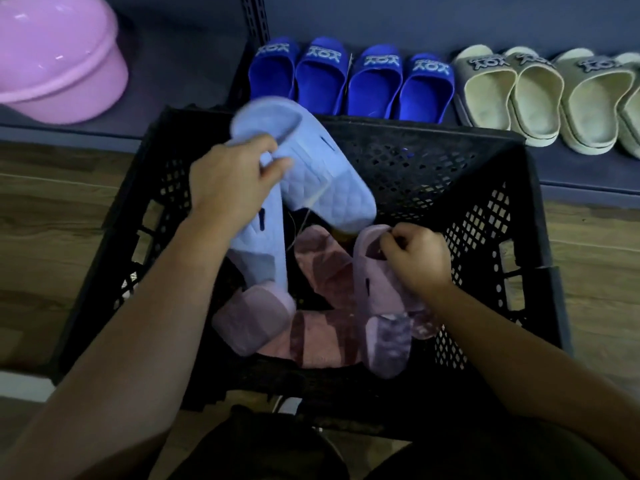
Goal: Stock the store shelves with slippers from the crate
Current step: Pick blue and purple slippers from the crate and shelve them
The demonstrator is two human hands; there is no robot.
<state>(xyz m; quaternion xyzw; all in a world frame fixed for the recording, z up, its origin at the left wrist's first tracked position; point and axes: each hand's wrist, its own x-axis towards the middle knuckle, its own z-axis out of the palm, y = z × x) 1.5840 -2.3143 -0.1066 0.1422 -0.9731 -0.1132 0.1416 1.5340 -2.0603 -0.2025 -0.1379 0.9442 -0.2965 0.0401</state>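
Note:
A black perforated crate [433,161] stands on the floor in front of the low shelf [571,174]. My left hand [232,181] grips a pair of light blue quilted slippers [322,168], tied together with a string, above the crate's left half. My right hand [415,258] pinches the upper edge of a lilac slipper [374,296] that lies inside the crate. Under it lie more lilac [252,317] and pink slippers [322,268].
On the shelf stand two pairs of royal blue slippers [349,81] and, to their right, beige slippers [540,95]. A pink plastic basin [59,57] sits upside down on the shelf at the far left. A black shelf upright [256,22] rises behind the crate. Wooden floor flanks the crate.

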